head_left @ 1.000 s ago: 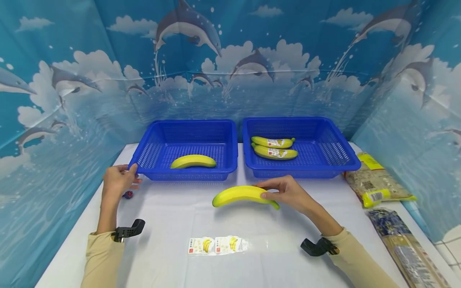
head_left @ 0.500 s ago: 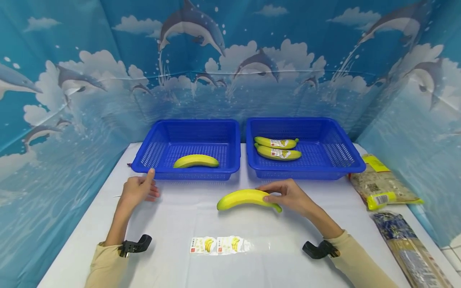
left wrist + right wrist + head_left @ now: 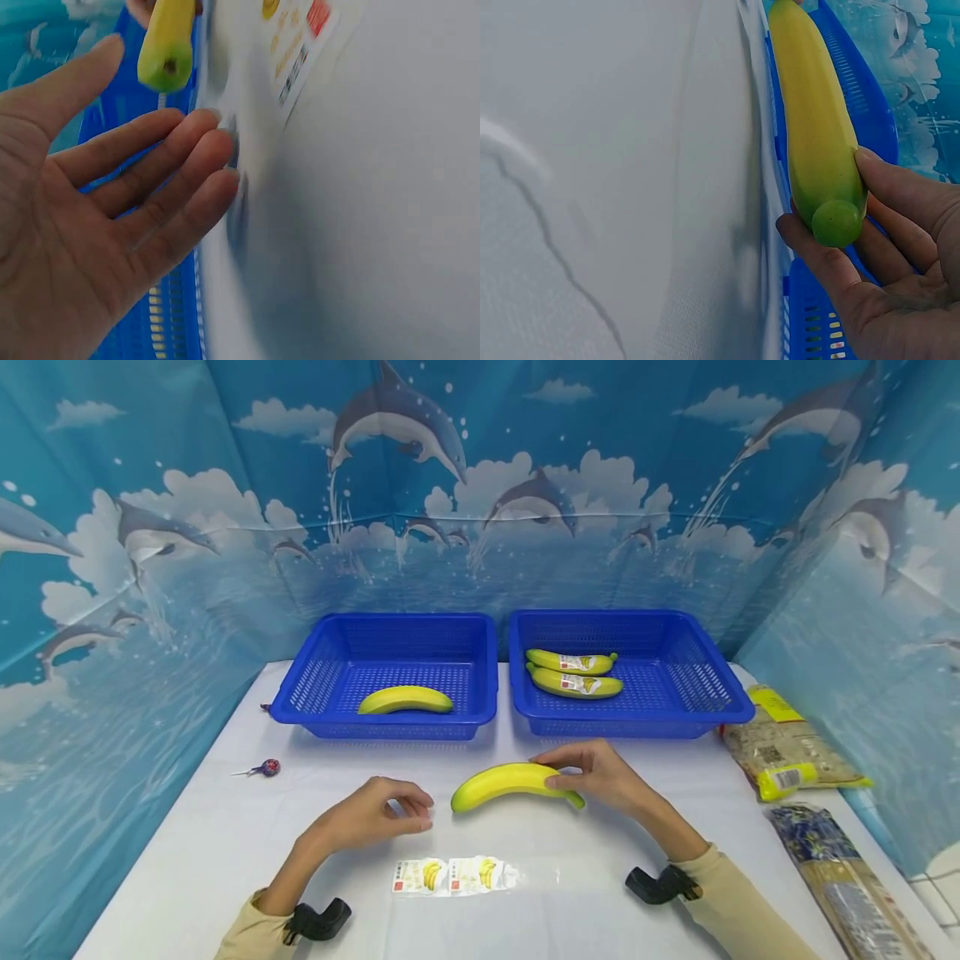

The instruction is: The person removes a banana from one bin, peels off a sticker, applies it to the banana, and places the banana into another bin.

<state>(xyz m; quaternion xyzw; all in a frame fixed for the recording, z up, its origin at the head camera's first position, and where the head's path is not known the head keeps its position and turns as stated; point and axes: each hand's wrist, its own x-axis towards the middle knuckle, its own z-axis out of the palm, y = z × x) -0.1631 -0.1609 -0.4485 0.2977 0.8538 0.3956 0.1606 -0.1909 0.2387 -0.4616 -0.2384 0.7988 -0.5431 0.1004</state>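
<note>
My right hand point(image 3: 600, 777) pinches a yellow banana point(image 3: 498, 783) near its green stem, with thumb and fingers on either side. In the right wrist view, the banana point(image 3: 817, 112) points away from that hand point(image 3: 900, 247). Just left of the banana's free tip is my left hand point(image 3: 378, 814), empty, its fingers loosely bent. The left wrist view shows this hand point(image 3: 127, 187) with spread thumb and relaxed fingers, apart from the banana's tip point(image 3: 166, 64). Below both hands, a strip of banana-print stickers point(image 3: 450, 876) lies on the white tablecloth point(image 3: 570, 927).
A left blue basket point(image 3: 397, 731) contains one unlabelled banana point(image 3: 405, 699). Two labelled bananas point(image 3: 574, 681) lie in the right blue basket point(image 3: 637, 727). A lollipop point(image 3: 268, 767) is at left. A bagged food pack point(image 3: 787, 743) and a long packet point(image 3: 847, 877) line the right side.
My left hand has left the left basket's front corner and moved right and nearer, beside the banana's tip. The right hand still holds the banana, slightly lower in view.
</note>
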